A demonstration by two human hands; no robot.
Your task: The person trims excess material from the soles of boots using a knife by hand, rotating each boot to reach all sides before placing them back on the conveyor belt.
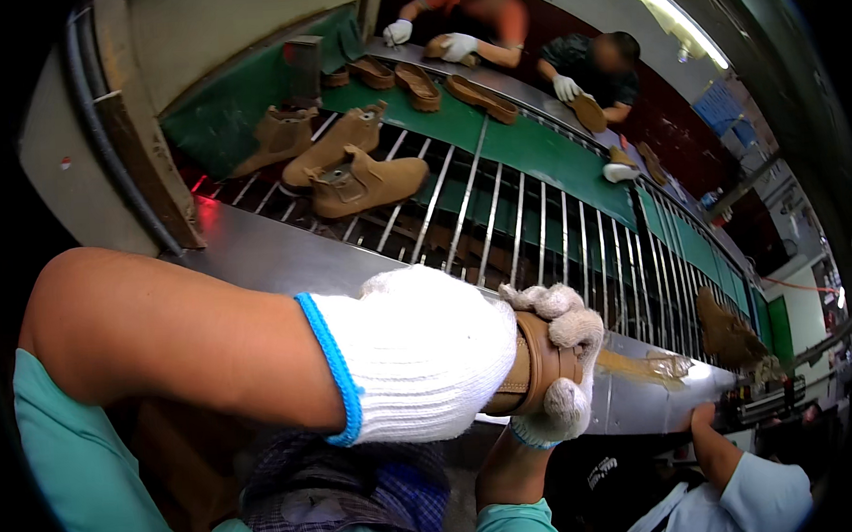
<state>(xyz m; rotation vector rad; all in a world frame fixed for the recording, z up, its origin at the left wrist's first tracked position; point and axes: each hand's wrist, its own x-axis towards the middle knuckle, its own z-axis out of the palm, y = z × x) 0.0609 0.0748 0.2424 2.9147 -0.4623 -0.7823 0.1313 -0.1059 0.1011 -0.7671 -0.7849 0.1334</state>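
Observation:
Both my hands wear white knit gloves with blue cuffs and meet over the metal ledge. My right hand [568,355] curls its fingers around a brown shoe [540,361], of which only a smooth, rimmed part and some stitching show. Against the shoe's other side is my left hand [430,351]; its back faces up and its fingers are out of sight. Beyond them, tan suede ankle boots lie on the metal bars: one boot [365,185] nearest, another boot [331,148] behind it, and a third boot [278,139] farther left.
Several brown soles [481,99] lie on the green belt [574,169] beyond the bars. Two gloved people work across the line, each holding a brown piece. Tape [644,366] sticks to the ledge [254,240]. A person's arm [719,443] rests near its right end.

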